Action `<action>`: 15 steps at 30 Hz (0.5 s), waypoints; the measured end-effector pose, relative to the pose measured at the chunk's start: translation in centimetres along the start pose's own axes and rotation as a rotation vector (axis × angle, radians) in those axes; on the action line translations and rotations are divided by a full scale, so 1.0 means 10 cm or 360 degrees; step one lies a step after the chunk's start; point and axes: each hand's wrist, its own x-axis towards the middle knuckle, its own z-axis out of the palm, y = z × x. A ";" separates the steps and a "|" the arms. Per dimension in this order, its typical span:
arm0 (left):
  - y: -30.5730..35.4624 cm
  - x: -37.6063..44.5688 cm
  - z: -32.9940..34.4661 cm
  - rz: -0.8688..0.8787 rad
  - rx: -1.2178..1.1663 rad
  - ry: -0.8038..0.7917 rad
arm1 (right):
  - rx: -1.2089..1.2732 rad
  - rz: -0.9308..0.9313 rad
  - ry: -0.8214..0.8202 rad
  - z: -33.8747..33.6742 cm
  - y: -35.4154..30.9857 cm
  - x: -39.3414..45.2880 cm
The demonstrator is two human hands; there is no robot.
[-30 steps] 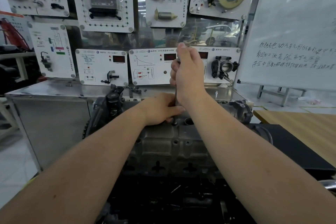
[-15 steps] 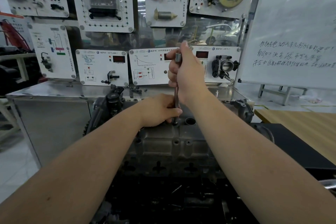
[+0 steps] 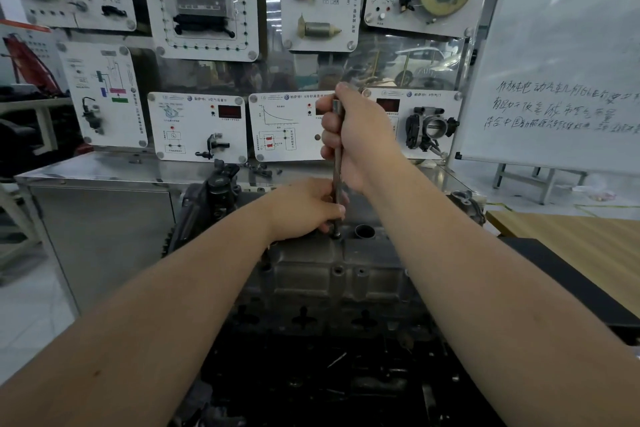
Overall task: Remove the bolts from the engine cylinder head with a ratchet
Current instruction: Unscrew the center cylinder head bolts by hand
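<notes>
Both hands (image 3: 358,135) grip the ratchet (image 3: 336,170) (upright) on the cylinder head (image 3: 332,274).

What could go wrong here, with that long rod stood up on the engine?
The rod is tall and thin; if the right hand leans, its tip may slip off the bolt. The left hand pinches it near the foot, so its fingers could get nipped. A loose bolt might drop into the open hole.

Right hand (image 3: 360,135) above left hand (image 3: 304,208)
</notes>
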 end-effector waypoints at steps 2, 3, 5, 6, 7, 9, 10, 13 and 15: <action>0.00 0.00 -0.01 0.0054 0.0137 -0.0025 | 0.0103 -0.0065 0.0041 -0.01 0.03 -0.02; 0.00 0.00 -0.01 0.0067 0.0186 -0.0033 | 0.0124 -0.0114 0.0040 -0.02 0.05 -0.03; -0.01 0.00 -0.02 0.0073 0.0252 -0.0019 | 0.0137 -0.0198 -0.0001 -0.04 0.06 -0.05; -0.02 -0.01 -0.02 0.0076 0.0285 -0.0002 | 0.0140 -0.0226 -0.0012 -0.05 0.07 -0.07; -0.02 -0.01 -0.02 0.0076 0.0319 0.0015 | 0.0126 -0.0256 -0.0011 -0.05 0.08 -0.08; -0.01 0.00 -0.01 0.0060 0.0355 0.0037 | -0.0111 -0.0383 0.0080 -0.03 0.11 -0.09; 0.00 0.00 -0.01 0.0045 0.0369 0.0045 | -0.0313 -0.0467 0.0166 -0.01 0.12 -0.10; 0.01 0.03 0.01 0.0040 0.0386 0.0075 | -0.0480 -0.0456 0.0287 0.05 0.13 -0.07; 0.02 0.02 0.01 0.0050 0.0380 0.0077 | -0.0313 -0.0324 0.0291 0.09 0.11 -0.05</action>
